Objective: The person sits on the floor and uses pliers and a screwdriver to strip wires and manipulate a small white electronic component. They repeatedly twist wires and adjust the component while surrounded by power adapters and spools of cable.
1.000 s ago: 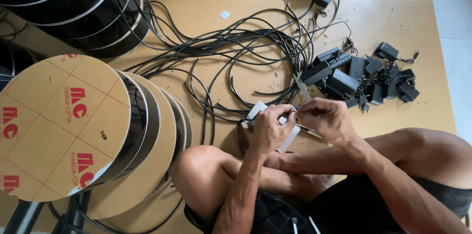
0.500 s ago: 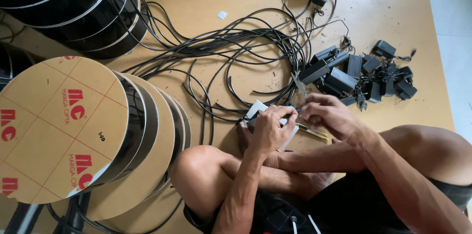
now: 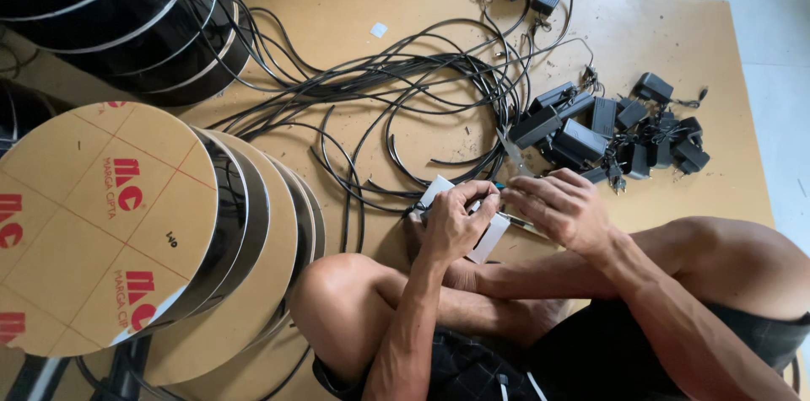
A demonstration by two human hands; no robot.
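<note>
While the left hand point(image 3: 451, 228) curls shut around a white box point(image 3: 489, 236) above the knee, the right hand point(image 3: 561, 209) lies half open, fingertips on it. The box's long axis runs diagonally, from upper left to lower right, near the cables point(image 3: 396, 89).

We kept our left hand point(image 3: 451, 228) curled, fingertips pinched together, forearm rising from our knee. Our right hand point(image 3: 561, 209) lay beside it, fingers extended leftward.

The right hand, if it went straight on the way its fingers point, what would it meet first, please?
The right hand points left; it would probably first meet the left hand holding the white box, though depth is unclear.
</note>
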